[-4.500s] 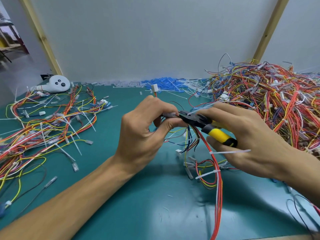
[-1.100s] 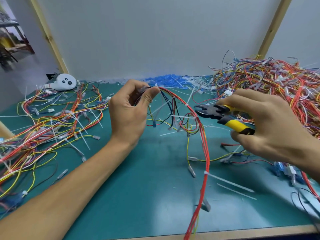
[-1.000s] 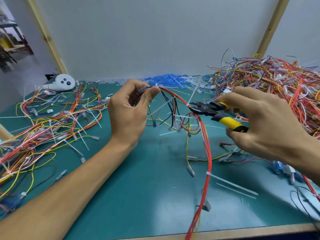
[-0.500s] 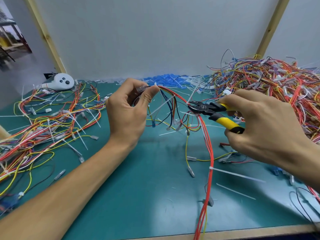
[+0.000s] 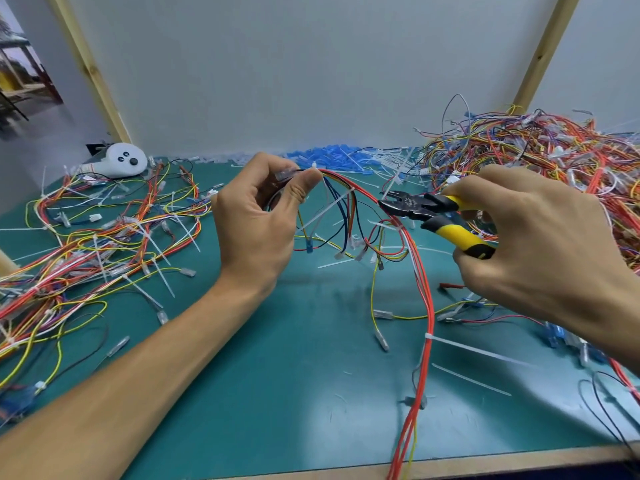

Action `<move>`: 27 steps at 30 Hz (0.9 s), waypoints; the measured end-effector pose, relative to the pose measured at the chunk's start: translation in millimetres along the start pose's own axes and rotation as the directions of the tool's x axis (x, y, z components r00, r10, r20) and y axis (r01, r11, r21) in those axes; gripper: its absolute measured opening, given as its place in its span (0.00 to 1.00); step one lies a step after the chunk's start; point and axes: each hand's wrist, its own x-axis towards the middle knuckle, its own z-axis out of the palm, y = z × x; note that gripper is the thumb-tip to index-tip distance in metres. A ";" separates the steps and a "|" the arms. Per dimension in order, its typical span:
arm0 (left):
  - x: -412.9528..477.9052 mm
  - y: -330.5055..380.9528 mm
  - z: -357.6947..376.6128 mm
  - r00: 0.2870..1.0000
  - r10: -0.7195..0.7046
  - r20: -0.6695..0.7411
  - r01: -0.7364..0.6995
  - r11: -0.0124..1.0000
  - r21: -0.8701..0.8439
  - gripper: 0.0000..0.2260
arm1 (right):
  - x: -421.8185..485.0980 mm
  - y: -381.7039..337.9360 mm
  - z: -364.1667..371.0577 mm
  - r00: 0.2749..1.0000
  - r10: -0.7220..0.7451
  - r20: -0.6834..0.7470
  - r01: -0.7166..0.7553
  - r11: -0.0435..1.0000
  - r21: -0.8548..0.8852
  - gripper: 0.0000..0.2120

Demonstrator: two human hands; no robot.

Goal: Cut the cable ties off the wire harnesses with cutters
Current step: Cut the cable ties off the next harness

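Checked for texts, labels, brands, numbers and signs: none legible. Noted faint pale marks on the black head of the cutters, right of centre in the frame; too small and blurred to read as letters or figures.

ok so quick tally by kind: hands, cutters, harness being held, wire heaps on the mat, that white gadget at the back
hands: 2 (left hand, right hand)
cutters: 1
held harness: 1
wire heaps: 2 (left heap, right heap)
white gadget: 1
total: 7
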 end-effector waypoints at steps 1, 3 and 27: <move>-0.9 0.9 0.6 1.000 0.006 0.004 -0.006 1.000 0.000 0.08 | -0.3 -0.6 -0.2 1.000 0.001 0.010 -0.001 1.000 -0.014 0.23; -2.5 3.2 1.8 1.000 0.016 0.010 -0.016 1.000 -0.001 0.08 | -0.6 -0.7 0.4 1.000 -0.001 0.027 0.003 0.999 -0.040 0.22; -7.9 17.0 3.2 0.999 0.025 0.033 -0.024 0.999 -0.030 0.08 | 2.5 6.0 1.0 0.994 -0.058 0.089 0.059 0.998 -0.006 0.22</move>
